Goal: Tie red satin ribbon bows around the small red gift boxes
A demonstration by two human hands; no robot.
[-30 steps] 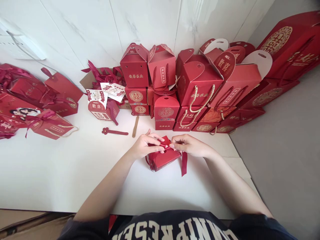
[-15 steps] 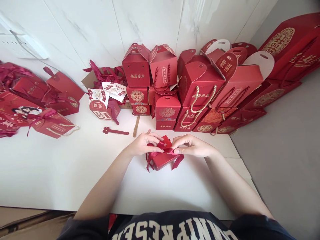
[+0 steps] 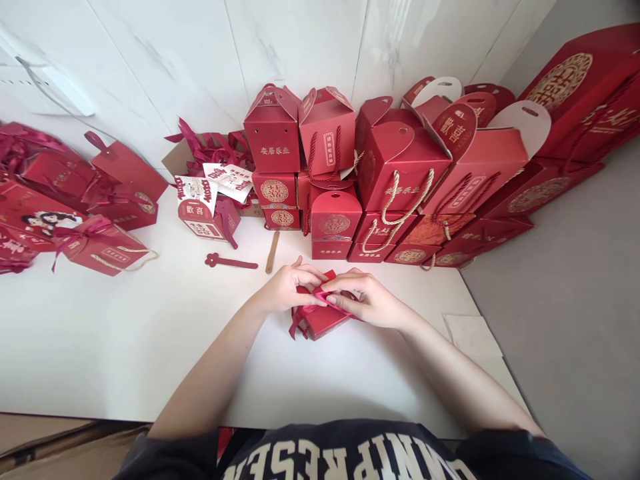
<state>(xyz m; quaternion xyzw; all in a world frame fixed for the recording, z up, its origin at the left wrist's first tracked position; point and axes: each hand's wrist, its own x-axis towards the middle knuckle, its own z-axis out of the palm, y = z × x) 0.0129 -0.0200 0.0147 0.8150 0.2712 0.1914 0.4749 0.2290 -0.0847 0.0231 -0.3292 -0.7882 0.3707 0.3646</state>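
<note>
My left hand [image 3: 296, 288] and right hand [image 3: 363, 297] meet over a small red box [image 3: 325, 320] on the white counter [image 3: 150, 333], pinching dark red ribbon [image 3: 320, 293] between fingertips, though my fingers partly hide the loop. Stacked red boxes [image 3: 333, 217] stand just beyond.

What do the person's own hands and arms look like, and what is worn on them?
The left hand and right hand are bare, without gloves; no ring, watch or bracelet shows. The forearms are uncovered below the dark left sleeve and dark right sleeve of a shirt with large pale letters across it.
</note>
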